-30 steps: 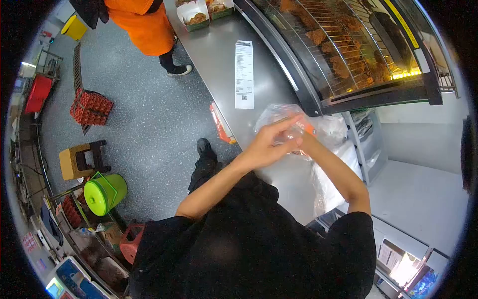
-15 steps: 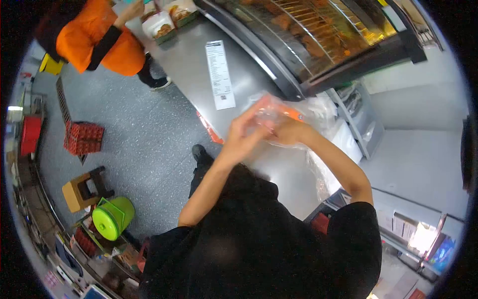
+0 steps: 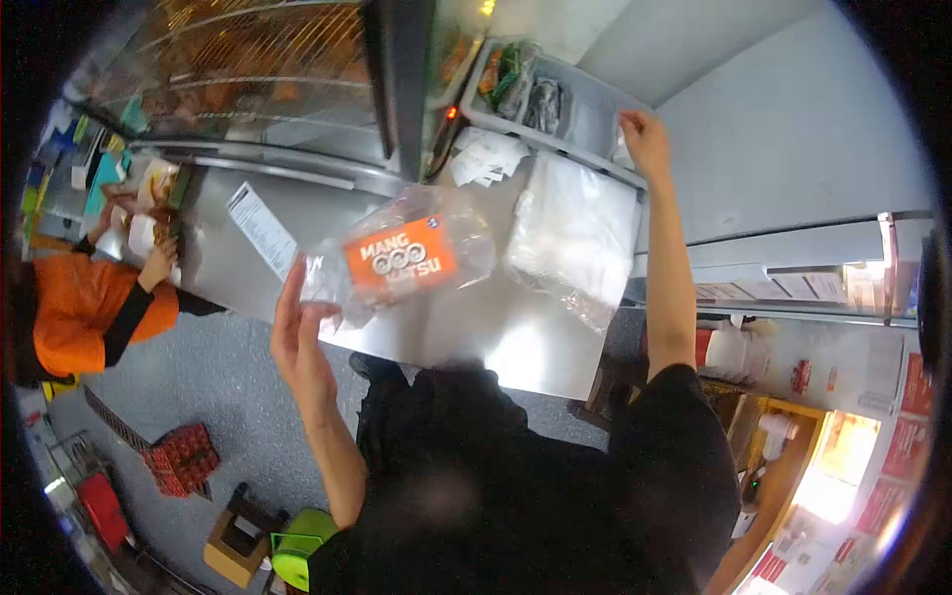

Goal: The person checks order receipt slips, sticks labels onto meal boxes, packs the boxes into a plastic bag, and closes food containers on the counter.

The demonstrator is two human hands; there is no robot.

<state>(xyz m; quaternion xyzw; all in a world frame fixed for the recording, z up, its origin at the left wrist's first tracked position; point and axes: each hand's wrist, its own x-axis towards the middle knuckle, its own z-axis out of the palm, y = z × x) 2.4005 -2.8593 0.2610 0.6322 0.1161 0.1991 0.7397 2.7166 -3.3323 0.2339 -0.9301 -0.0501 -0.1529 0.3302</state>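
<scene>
While the left hand (image 3: 305,332) pinches its bunched end, a clear bag (image 3: 416,233) with an orange label (image 3: 405,263) hangs over the tabletop (image 3: 466,337) near its front edge, probably light, limp and slippery; that bunched end seems the surest hold. Stacked clear plastic (image 3: 575,233) lies by the right edge. Near the far right corner, the right hand (image 3: 645,144) curls at a grey bin (image 3: 555,145), its grip unclear.

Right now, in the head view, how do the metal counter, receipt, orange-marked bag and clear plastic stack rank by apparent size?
1. Metal counter
2. Orange-marked bag and clear plastic stack: too alike to rank
3. Receipt
</scene>
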